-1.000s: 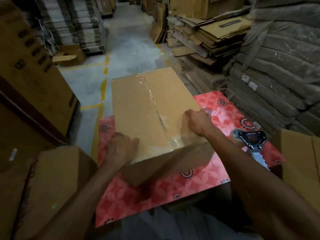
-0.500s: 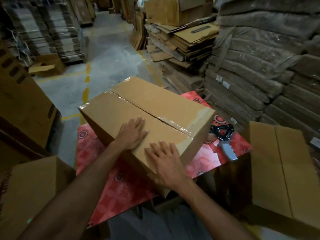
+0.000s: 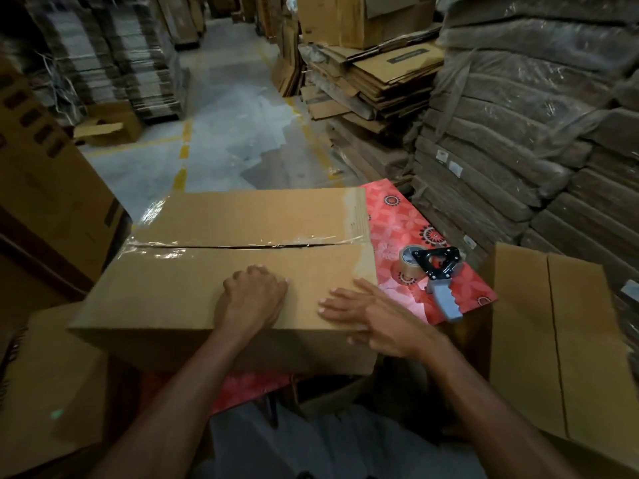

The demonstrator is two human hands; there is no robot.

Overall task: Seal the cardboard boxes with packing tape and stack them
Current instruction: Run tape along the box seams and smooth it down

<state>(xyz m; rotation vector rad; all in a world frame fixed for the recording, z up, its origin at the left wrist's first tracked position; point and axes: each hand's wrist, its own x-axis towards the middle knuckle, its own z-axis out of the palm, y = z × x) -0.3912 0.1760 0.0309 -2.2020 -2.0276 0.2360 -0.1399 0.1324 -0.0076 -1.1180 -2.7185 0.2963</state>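
brown box (image 3: 242, 285), red floral tabletop (image 3: 397, 223)

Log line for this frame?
box: seam taped, on red table | left hand: curled on top | right hand: flat on top | tape dispenser: on table

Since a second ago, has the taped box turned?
Yes. Against the red table, the box swung a quarter turn; its seam now runs toward the tape dispenser.

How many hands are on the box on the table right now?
2. The left hand rests on the box top near its front edge, fingers curled; the right hand lies flat over the front right corner. The tape dispenser lies untouched beside it.
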